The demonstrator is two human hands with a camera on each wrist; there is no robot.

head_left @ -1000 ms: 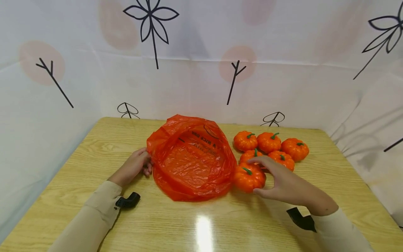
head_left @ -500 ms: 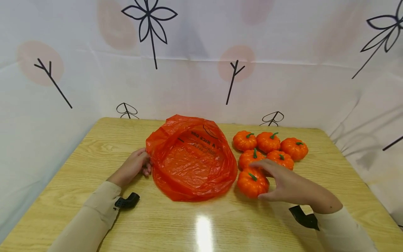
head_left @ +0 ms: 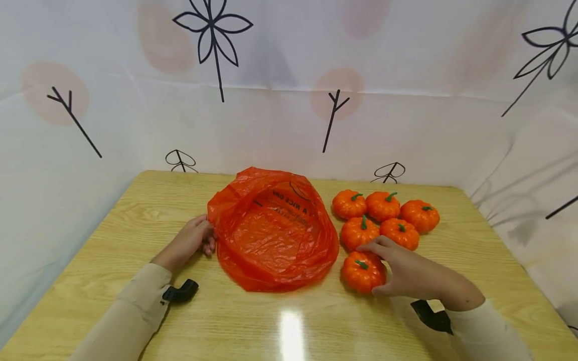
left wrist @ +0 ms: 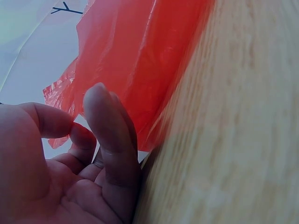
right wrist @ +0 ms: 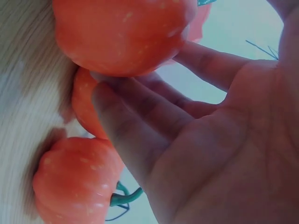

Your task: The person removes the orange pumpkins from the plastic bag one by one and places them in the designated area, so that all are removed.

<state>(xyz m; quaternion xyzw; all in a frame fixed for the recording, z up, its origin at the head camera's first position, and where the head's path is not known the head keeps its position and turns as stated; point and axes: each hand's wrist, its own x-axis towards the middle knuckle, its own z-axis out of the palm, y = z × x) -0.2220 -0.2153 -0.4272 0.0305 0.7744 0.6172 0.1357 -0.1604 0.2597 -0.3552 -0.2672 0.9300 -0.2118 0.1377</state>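
Note:
An orange-red plastic bag (head_left: 275, 245) lies spread with its mouth facing up in the middle of the table. My left hand (head_left: 191, 240) pinches its left edge between thumb and index finger; the left wrist view shows the bag film (left wrist: 126, 56) rising beyond the fingertips. Right of the bag, my right hand (head_left: 408, 271) holds a small orange toy pumpkin (head_left: 363, 277) with a green stem, thumb on the near side and fingers on the far side. In the right wrist view the fingers press against this pumpkin (right wrist: 124, 35), low over the wooden surface.
Several similar pumpkins (head_left: 384, 205) stand grouped behind the right hand, the closest one (head_left: 358, 233) just beyond the held pumpkin. The wooden table (head_left: 226, 326) ends at a patterned cloth backdrop (head_left: 271, 125). Black wrist mounts (head_left: 180, 292) sit on both sleeves.
The held pumpkin has moved away from the bag's right edge, slightly right and toward me, with my right hand. My left hand stays at the bag's edge.

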